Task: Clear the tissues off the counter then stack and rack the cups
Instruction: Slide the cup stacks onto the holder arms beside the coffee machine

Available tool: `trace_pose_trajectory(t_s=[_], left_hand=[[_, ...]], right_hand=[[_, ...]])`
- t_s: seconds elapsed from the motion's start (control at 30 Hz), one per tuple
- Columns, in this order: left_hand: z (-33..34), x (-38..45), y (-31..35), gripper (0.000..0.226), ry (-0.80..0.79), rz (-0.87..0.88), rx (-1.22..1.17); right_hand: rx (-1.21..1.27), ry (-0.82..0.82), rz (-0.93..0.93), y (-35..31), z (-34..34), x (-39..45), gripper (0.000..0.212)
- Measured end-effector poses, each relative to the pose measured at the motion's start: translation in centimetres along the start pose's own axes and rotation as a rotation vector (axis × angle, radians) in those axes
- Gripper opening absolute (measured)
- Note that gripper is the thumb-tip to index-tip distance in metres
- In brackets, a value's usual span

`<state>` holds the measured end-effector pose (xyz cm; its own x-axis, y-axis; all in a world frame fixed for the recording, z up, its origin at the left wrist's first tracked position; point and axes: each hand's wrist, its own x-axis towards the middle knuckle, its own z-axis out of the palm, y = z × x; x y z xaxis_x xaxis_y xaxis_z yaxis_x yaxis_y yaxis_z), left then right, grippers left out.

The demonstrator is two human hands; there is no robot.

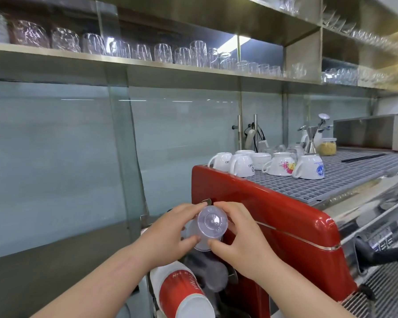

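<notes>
I hold a stack of clear plastic cups upside down, its round base facing me, just left of the red espresso machine. My left hand grips its left side and my right hand grips its right side, fingers curled around the rim. Directly below the hands a stack of red and white paper cups lies in a holder, with a darker grey stack beside it. No tissues are visible.
Several white ceramic cups stand upside down on the grey grid atop the machine, with a jigger and jar behind. Glasses fill the steel shelf overhead. A glass panel backs the counter on the left.
</notes>
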<state>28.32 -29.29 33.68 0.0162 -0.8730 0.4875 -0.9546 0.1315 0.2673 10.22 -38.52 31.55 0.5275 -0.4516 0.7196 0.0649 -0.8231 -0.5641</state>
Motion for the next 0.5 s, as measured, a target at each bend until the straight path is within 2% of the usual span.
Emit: trace_pose_trajectory(t_s=[0.5], left_hand=[[0.8, 0.2, -1.8, 0.068, 0.002, -0.106, -0.007]], right_hand=[[0.004, -0.016, 0.04, 1.5, 1.6, 0.7, 0.06]])
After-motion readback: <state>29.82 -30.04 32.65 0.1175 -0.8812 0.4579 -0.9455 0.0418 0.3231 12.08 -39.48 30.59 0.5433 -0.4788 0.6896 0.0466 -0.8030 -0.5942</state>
